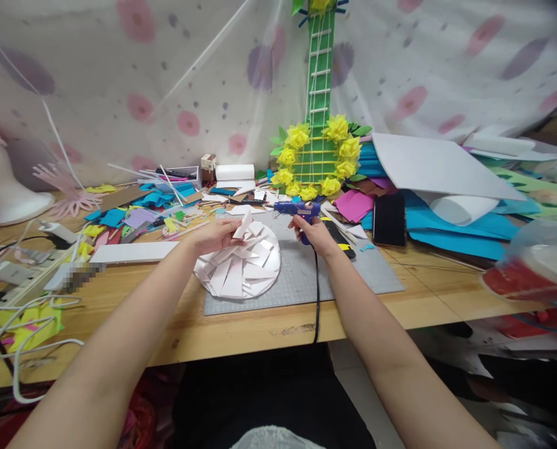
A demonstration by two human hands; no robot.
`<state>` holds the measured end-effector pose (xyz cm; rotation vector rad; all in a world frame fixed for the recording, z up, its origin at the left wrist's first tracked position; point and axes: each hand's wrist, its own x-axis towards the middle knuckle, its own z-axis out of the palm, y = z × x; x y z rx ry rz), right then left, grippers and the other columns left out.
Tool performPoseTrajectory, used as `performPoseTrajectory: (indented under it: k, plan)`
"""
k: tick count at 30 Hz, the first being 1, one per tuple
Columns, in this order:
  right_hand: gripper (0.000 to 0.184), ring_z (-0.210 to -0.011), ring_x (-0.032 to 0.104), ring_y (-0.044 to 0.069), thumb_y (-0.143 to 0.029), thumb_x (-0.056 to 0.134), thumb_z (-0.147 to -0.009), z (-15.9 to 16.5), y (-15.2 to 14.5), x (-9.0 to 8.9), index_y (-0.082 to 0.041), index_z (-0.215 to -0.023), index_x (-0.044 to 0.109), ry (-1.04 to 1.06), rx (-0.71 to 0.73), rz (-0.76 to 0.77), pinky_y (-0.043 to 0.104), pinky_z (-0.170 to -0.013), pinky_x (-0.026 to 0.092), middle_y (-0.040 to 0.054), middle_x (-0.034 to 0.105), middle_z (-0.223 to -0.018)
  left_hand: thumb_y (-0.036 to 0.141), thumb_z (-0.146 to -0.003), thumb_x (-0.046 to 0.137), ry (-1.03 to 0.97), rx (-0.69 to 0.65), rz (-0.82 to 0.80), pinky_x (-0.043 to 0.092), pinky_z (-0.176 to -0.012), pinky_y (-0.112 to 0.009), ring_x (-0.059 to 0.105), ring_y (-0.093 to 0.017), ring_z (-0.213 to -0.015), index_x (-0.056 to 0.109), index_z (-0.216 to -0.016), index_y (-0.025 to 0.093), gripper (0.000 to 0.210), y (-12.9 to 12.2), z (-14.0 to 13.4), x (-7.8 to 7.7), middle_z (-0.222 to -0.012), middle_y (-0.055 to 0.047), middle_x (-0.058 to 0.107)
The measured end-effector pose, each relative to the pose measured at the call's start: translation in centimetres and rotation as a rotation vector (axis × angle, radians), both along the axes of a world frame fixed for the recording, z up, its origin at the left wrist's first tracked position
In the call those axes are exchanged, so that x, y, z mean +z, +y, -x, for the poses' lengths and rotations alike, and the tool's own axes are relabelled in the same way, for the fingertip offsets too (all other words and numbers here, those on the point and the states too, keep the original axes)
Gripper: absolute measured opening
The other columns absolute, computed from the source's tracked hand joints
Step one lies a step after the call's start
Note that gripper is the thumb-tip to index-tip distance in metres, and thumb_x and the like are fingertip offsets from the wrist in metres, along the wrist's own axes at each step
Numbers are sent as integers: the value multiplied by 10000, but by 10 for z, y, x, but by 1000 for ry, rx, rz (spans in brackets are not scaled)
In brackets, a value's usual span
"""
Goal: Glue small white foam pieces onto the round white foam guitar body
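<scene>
Between the fingers of my left hand (222,236) is a small white foam board piece (243,224), held just above a round white disc (272,282). Overlapping white foam board pieces (231,277) cover that disc. My right hand (313,234) grips a blue hot glue gun (290,208), its nozzle pointing left toward the held piece but apart from it. A black cord (317,293) hangs from the gun over the table edge. The disc lies on a grey cutting mat (353,274).
A green guitar-shaped craft (319,112) with yellow paper flowers stands at the back. Paper scraps (151,202) spread behind the mat. A phone (389,221) and blue sheets (451,240) lie right; a white strip (133,252) and power strip (20,274) lie left.
</scene>
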<state>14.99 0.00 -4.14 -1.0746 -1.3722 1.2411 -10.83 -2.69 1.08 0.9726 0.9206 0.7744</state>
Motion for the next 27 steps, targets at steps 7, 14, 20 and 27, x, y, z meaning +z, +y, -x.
performPoseTrajectory:
  k: [7, 14, 20, 27]
  plan:
    - [483, -535, 482, 92, -608, 678, -575, -13, 10, -6, -159, -728, 591, -21, -193, -13, 214, -422, 406, 58, 636, -740, 155, -897, 440, -20, 64, 46, 508, -725, -247, 575, -86, -654, 627, -858, 126, 193, 0, -5, 5, -716, -10, 599]
    - [417, -494, 470, 92, -587, 624, -673, 1, -10, 4, -170, -659, 607, -21, 163, -68, 239, -484, 423, 7, 554, -580, 187, -918, 413, -84, 32, 94, 533, -739, -262, 598, -104, -621, 591, -809, 95, 229, 5, -16, -1, -653, -44, 599]
    - [431, -483, 470, 84, -591, 650, -632, 13, -13, 6, -172, -695, 572, -39, 203, -20, 242, -471, 423, 0, 563, -632, 168, -933, 353, -108, 47, 92, 540, -716, -255, 613, -109, -607, 575, -814, 101, 260, 5, -19, 1, -645, -45, 606]
    - [428, -455, 489, 78, -581, 654, -631, 11, -8, 5, -173, -663, 530, -101, 107, 11, 235, -453, 397, -13, 544, -611, 174, -930, 365, -116, 21, 80, 540, -737, -273, 598, -106, -620, 582, -796, 99, 266, 2, -15, 3, -639, -40, 594]
